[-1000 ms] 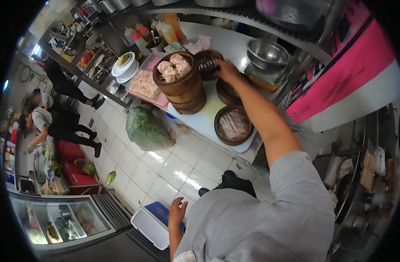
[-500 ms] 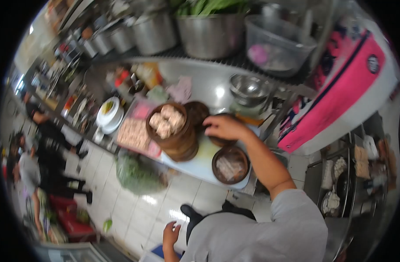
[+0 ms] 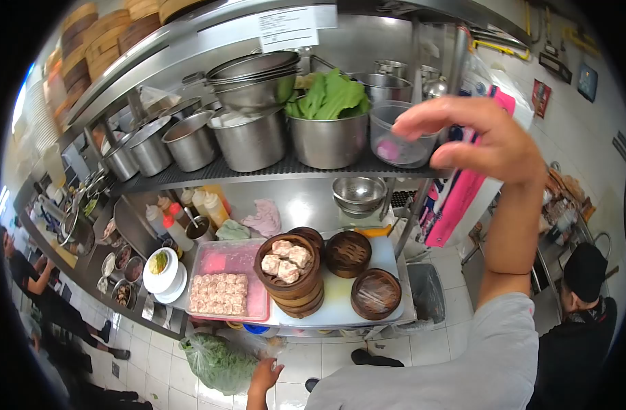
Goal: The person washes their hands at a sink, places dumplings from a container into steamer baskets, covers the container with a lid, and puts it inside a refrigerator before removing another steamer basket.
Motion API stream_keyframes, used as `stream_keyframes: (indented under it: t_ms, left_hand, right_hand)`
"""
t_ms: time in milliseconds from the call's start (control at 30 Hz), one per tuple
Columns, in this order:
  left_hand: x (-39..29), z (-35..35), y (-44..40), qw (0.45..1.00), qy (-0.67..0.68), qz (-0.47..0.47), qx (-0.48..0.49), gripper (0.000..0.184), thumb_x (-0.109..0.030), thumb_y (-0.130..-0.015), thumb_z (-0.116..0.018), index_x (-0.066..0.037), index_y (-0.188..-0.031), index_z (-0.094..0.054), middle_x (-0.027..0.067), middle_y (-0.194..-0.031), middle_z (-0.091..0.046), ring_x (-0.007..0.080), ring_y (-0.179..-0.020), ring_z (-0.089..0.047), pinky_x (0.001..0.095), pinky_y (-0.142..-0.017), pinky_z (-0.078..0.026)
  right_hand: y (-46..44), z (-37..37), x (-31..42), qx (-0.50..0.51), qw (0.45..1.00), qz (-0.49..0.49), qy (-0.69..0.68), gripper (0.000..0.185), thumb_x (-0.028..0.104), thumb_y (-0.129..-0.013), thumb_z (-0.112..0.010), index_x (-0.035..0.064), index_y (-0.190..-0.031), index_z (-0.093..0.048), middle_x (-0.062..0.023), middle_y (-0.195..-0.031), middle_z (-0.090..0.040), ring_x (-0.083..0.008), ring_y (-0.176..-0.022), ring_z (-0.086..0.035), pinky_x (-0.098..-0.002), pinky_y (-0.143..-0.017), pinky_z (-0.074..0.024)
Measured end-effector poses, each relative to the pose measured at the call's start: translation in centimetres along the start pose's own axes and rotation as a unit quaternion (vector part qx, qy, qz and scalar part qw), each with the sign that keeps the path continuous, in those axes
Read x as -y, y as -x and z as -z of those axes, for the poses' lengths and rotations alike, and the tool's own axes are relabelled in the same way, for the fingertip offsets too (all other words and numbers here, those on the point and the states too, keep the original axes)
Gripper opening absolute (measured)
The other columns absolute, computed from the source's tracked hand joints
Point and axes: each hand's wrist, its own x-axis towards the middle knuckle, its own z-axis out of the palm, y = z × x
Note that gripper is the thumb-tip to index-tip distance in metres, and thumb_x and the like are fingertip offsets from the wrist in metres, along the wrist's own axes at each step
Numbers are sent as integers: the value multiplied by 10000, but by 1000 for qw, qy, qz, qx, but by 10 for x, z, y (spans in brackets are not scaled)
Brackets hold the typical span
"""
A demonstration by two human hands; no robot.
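My right hand [image 3: 482, 140] is raised before the shelf, its fingers curved and thumb apart, holding nothing. It overlaps the clear plastic tub [image 3: 395, 140] in the head view; whether they touch I cannot tell. Low by my body, my left hand [image 3: 264, 376] has its fingers apart and is nearest a plastic bag of greens [image 3: 221, 362]. On the counter, a stack of bamboo steamers [image 3: 297, 294] carries several pleated dumplings [image 3: 286, 262] on top. Beside it sit a steamer with a bare slatted base [image 3: 348, 254] and another with clear wrapping inside [image 3: 376, 294].
A pink tray [image 3: 262, 301] of dumplings lies left of the stack, near a white stand [image 3: 166, 277]. Metal pots [image 3: 251, 147] and a pot with leafy greens [image 3: 330, 143] line the shelf. Someone in a black cap [image 3: 585, 273] is at the right; others stand far left.
My right hand has lifted away from the slatted steamer, up and right to shelf height. My view has tilted upward, bringing more of the shelf into sight. My left hand stays low.
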Motion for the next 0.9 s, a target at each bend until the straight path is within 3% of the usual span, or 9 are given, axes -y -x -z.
stream_keyframes:
  t_ms: [233,300,367,433,467,500,567,700,900]
  left_hand:
    - [-43,-20,-43,997,47,49,48,450,-359,-804,-641,-8,-1084,-608,193,-1074,-607,340,-963,-589,388,-850,-462]
    - [-58,-24,-49,995,78,22,63,472,-387,-814,-622,-7,-1094,-600,208,-1130,-578,341,-1091,-521,390,-929,-413]
    - [-60,-34,-56,995,56,7,80,491,-408,-829,-590,-15,-1124,-585,199,-1167,-560,338,-1094,-520,390,-939,-410]
    - [-55,-39,-55,996,25,22,82,495,-413,-843,-566,-30,-1157,-565,186,-1186,-549,333,-1101,-516,394,-933,-416]
    - [-61,-35,-54,996,22,41,80,498,-415,-851,-552,-37,-1175,-553,178,-1194,-543,330,-1106,-514,397,-929,-419]
    - [-67,-29,-50,995,25,70,63,492,-413,-856,-546,-44,-1183,-548,171,-1201,-538,326,-1109,-513,397,-925,-422]
    - [-73,-31,-31,990,40,131,23,487,-410,-861,-539,-51,-1191,-543,164,-1209,-533,322,-1113,-511,398,-922,-424]
    - [-53,-44,3,980,74,181,-28,474,-409,-866,-532,-63,-1189,-548,161,-1214,-531,324,-1105,-517,395,-926,-423]
    - [-33,-57,69,952,75,297,9,507,-444,-839,-561,-67,-1177,-562,165,-1194,-548,328,-1115,-513,401,-938,-414]
  right_hand:
    - [-60,69,-8,-161,974,-14,156,284,97,-852,-578,16,-1125,-573,-64,-898,-620,-128,-831,-593,-263,-763,-475]
    - [-99,78,12,-317,927,-70,188,304,335,-872,-585,39,-864,-652,-92,-749,-637,-158,-736,-613,-279,-732,-498]
    - [-169,214,-123,-322,939,94,-78,288,282,-878,-563,9,-834,-643,-77,-740,-636,-136,-708,-604,-286,-735,-500]
    - [-198,160,-52,-344,938,42,-18,189,198,-840,-591,17,-862,-640,-92,-811,-643,-157,-758,-607,-304,-762,-499]
    - [-214,169,-52,-321,864,-5,388,684,638,-825,-399,49,-1094,-621,-228,-1074,-596,-359,-987,-571,-428,-921,-399]
    - [-225,164,-55,-307,857,-2,414,597,582,-845,-433,53,-993,-669,-216,-1025,-619,-373,-979,-563,-421,-890,-413]
    - [-246,157,-46,-229,768,-204,563,639,589,-837,-448,10,-1029,-639,-238,-1019,-610,-376,-988,-559,-436,-880,-413]
    - [-275,203,-104,-168,860,-189,443,543,475,-848,-536,-20,-1053,-624,-211,-1000,-630,-309,-955,-590,-392,-850,-441]
    - [-268,171,-83,-189,916,-169,309,503,429,-847,-557,-23,-1057,-621,-197,-997,-633,-283,-947,-592,-374,-841,-447]
